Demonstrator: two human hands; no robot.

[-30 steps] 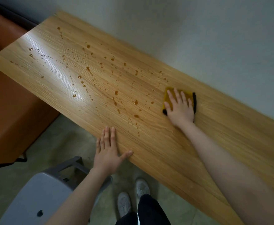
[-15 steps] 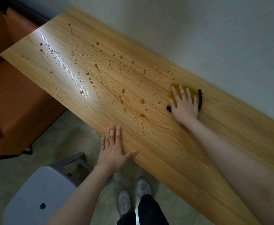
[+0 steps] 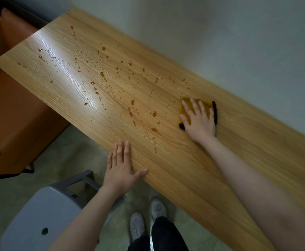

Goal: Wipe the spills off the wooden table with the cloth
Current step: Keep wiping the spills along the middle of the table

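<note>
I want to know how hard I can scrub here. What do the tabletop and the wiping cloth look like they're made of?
The tabletop looks like light oak-grain wood or a wood-look laminate with a smooth sealed finish: it shows glare, and the brown spills bead on top. Which of the two, I cannot tell. The cloth, under the flat right hand, looks like soft mustard-yellow fabric with a dark stitched edge, perhaps microfibre.

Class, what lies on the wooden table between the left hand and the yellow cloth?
In the head view, brown droplets dot the wooden table between the left hand and the yellow, dark-edged cloth.
</note>
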